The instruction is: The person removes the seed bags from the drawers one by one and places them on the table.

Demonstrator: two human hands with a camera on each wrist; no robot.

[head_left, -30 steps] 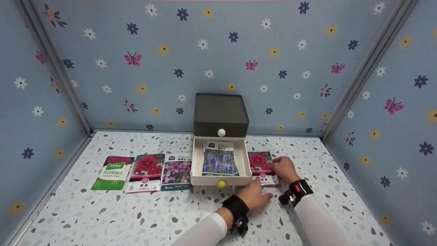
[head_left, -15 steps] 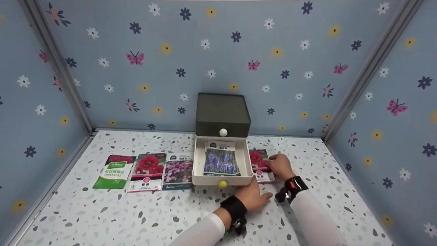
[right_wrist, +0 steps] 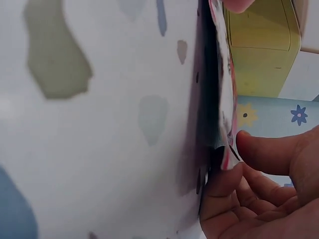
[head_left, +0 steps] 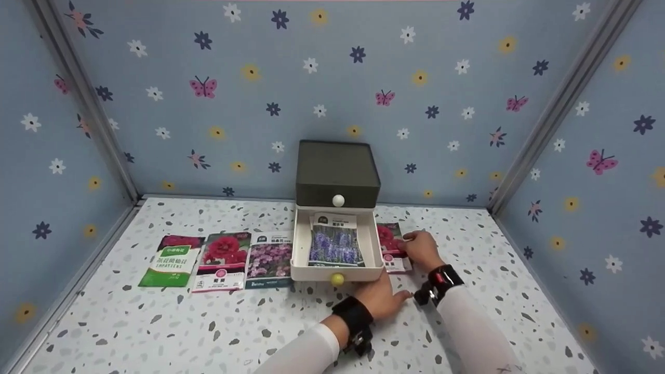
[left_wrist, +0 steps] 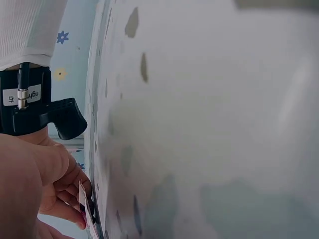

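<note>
My right hand (head_left: 423, 250) pinches the right edge of a seed packet (head_left: 389, 236) with a red flower on it. In the right wrist view, thumb and fingers close on a corner of this packet (right_wrist: 227, 109), which stands slightly tilted off the tabletop. My left hand (head_left: 378, 298) lies at the lower right corner of the open cream drawer (head_left: 298, 244), thumb stretched to the right and apart from the packet; its other fingertips are partly hidden by the drawer front. A packet with purple flowers (head_left: 336, 246) lies inside the drawer. Part of the red-flower packet is hidden behind the drawer.
Left of the drawer, three more seed packets lie in a row: a green and white one (head_left: 169, 265), a red-flower one (head_left: 222, 259) and a pink-flower one (head_left: 269, 262). The dark upper drawer (head_left: 337, 166) is closed. Patterned walls surround the speckled table (head_left: 208, 332).
The right hand has slid the red-flower packet left and slightly back, closer against the drawer's side. The left hand has shifted slightly left. The drawer and the other packets stay put.
</note>
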